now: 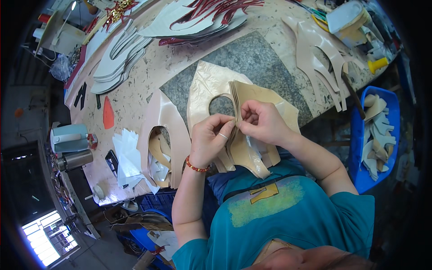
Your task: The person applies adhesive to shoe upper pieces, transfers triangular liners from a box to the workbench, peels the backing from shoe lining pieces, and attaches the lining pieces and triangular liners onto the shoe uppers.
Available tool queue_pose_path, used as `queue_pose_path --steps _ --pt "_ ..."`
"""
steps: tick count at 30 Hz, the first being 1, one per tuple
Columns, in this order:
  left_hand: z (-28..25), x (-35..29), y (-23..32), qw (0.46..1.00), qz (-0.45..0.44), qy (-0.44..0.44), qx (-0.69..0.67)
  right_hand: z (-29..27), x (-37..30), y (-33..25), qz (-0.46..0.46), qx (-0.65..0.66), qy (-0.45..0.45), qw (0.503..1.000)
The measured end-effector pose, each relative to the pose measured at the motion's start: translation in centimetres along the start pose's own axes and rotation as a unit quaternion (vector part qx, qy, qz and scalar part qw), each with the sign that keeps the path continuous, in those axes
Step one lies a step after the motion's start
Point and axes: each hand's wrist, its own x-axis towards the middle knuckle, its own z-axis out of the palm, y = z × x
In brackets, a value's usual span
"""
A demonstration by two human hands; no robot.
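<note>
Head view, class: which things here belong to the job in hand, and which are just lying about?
Likely in the job:
glossy tan cut-out sheets, pinched by the left hand and right hand
dark grey speckled flat slab, partly under the sheets

Apparently lying about:
pale blue handled jug
silver metal cylindrical flask
yellow plastic spool-shaped object

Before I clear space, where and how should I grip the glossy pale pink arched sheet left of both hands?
Probably pinch the arched sheet at its broad top, from the left: below, its opening leaves narrower legs, and the left hand flanks its right.
</note>
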Motion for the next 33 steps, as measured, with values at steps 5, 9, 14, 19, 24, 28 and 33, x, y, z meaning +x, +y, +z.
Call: queue_pose_path --steps 5,9,14,19,24,28,33 --pt "0.4 -0.2 -0.2 0.999 0.02 0.025 0.024 -0.1 0.1 -0.4 0.017 -0.044 -0.016 0.999" --pt "0.8 -0.3 0.0 0.991 0.077 0.05 0.097 0.0 0.0 0.0 0.024 -0.03 -0.015 0.999" --pt "1.4 -0.2 0.3 0.978 0.118 0.076 0.154 0.1 0.2 0.9 0.019 -0.036 -0.006 0.999" --pt "1.3 -0.3 -0.7 0.996 0.025 0.076 0.041 -0.4 0.4 0.9 0.039 0.07 -0.034 0.996" --pt "1.3 -0.3 -0.7 0.998 0.004 0.059 -0.005 -1.0 0.7 1.7 0.041 0.096 -0.039 0.994" --pt "1.4 -0.2 -0.1 0.998 0.003 0.056 -0.012 -1.0 0.6 1.5 0.053 0.108 -0.047 0.992" --pt "1.4 -0.2 -0.2 0.998 0.004 0.051 -0.022 -1.2 0.7 1.4 0.054 0.13 -0.056 0.988"
